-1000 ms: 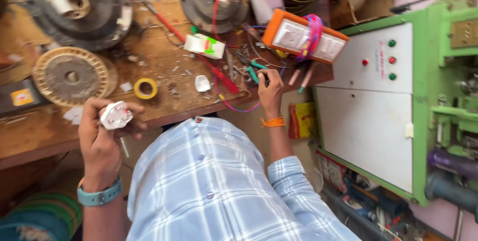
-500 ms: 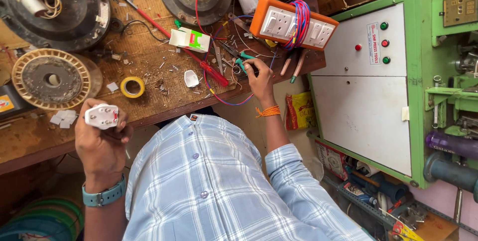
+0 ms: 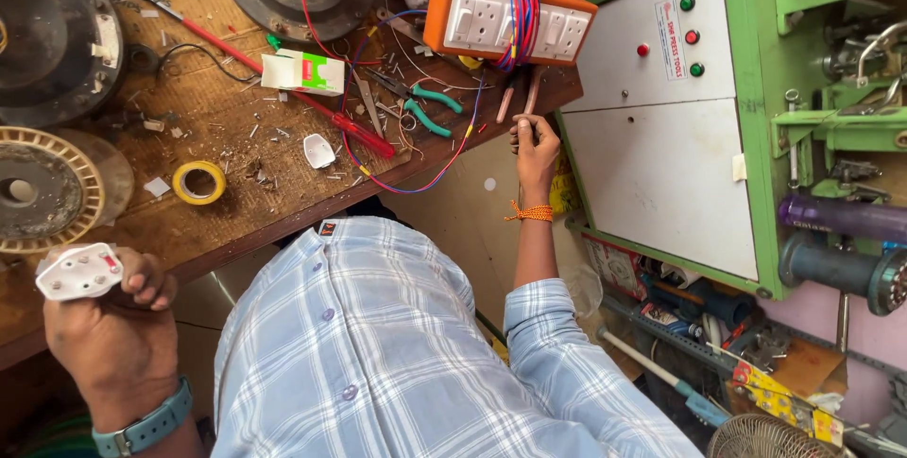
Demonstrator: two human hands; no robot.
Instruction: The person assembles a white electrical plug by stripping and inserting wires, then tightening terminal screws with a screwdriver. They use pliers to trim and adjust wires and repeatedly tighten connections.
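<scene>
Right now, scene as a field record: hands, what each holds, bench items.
left hand: raised beside the bench edge, fingers closed on a white plug
right hand: at the bench's right edge, pinching a slim tool handle; what kind of tool cannot be told
bench: worn wood, littered with wire scraps
on bench: orange socket box wrapped with red and blue wire, green-handled pliers, red screwdriver, yellow tape roll, small white and green carton
beside bench: green and white cabinet
</scene>
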